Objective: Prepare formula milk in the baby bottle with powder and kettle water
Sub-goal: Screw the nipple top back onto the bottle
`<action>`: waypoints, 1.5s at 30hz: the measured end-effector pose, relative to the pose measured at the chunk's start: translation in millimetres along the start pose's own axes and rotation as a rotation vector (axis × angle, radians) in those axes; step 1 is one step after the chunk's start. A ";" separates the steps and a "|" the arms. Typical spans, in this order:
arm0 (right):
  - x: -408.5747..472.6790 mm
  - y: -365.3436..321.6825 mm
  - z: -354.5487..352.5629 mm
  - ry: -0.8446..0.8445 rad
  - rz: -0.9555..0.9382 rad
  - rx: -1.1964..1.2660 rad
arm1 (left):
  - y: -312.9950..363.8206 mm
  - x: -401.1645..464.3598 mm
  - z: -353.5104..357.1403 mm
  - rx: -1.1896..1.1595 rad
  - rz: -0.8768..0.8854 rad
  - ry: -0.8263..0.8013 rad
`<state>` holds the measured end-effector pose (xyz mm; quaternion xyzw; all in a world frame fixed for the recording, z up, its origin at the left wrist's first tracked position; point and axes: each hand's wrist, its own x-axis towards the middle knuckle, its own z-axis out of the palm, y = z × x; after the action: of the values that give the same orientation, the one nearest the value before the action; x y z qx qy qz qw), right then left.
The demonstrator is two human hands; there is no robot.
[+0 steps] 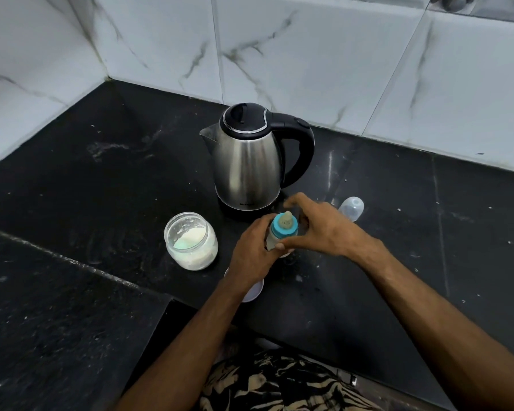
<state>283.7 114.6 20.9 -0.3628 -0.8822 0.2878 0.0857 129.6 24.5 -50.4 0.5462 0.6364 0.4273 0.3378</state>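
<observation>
The baby bottle (283,228) stands on the black counter (101,203), with a blue collar and a pale teat on top. My left hand (251,252) grips the bottle's body from the left. My right hand (321,226) curls round the blue collar from the right, thumb in front. A steel kettle (248,155) with a black lid and handle stands just behind the bottle. The open glass jar of white powder (190,240) sits to the left of my left hand.
A clear bottle cap (351,207) lies on the counter right of the kettle. A pale round lid (254,289) shows partly under my left wrist. Marble-tiled walls (309,54) close the counter at the back and left. The counter's front edge steps down near my body.
</observation>
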 end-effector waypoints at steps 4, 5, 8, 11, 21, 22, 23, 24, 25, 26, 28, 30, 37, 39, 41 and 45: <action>0.2 4.5 -2.6 -0.030 -0.101 0.058 | -1.5 1.1 0.9 0.006 -0.025 0.005; 0.4 3.0 0.1 0.006 -0.069 0.047 | -2.2 1.9 1.2 0.003 -0.025 -0.002; 0.6 0.0 6.7 0.076 0.029 -0.008 | -1.7 1.9 0.3 0.001 -0.021 -0.016; 0.4 1.5 -0.8 -0.010 -0.068 0.016 | 2.1 0.1 -0.5 0.003 -0.016 0.012; 3.6 4.9 -2.4 -0.032 -0.116 -0.041 | 4.1 0.1 -4.3 0.054 -0.027 -0.029; 3.9 6.5 -4.5 -0.063 -0.152 -0.033 | 5.8 -0.6 -4.8 0.060 -0.042 -0.031; 4.1 7.9 -4.8 -0.071 -0.168 -0.029 | 7.3 -0.8 -5.0 0.061 -0.052 -0.034; 3.8 8.1 -3.4 -0.057 -0.159 -0.030 | 7.8 -0.5 -4.7 0.062 -0.057 -0.035; 3.3 7.2 -0.6 -0.028 -0.129 -0.039 | 7.2 0.1 -4.0 0.063 -0.060 -0.041; 3.0 5.1 2.4 0.009 -0.087 -0.056 | 7.4 0.6 -3.4 0.069 -0.059 -0.047; 2.4 4.0 7.1 0.070 -0.036 -0.088 | 6.6 1.7 -3.4 0.085 -0.053 -0.051; 1.5 4.2 5.6 0.040 -0.071 -0.070 | 6.4 1.9 -4.4 0.098 -0.044 -0.044; 2.9 6.1 6.4 0.023 -0.088 -0.088 | 8.4 3.2 -5.6 0.116 -0.083 -0.062; 1.8 6.4 16.4 0.070 -0.025 -0.094 | 9.3 3.0 -5.3 0.133 -0.081 -0.063; -0.7 8.1 20.5 0.096 -0.022 -0.075 | 9.6 3.5 -6.3 0.150 -0.080 -0.068; -1.7 10.8 10.6 0.003 -0.127 -0.105 | 10.7 4.9 -10.4 0.171 -0.080 -0.096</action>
<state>287.5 114.8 6.2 -0.3106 -0.9172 0.2344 0.0859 123.8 27.9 -36.2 0.5673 0.6748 0.3307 0.3368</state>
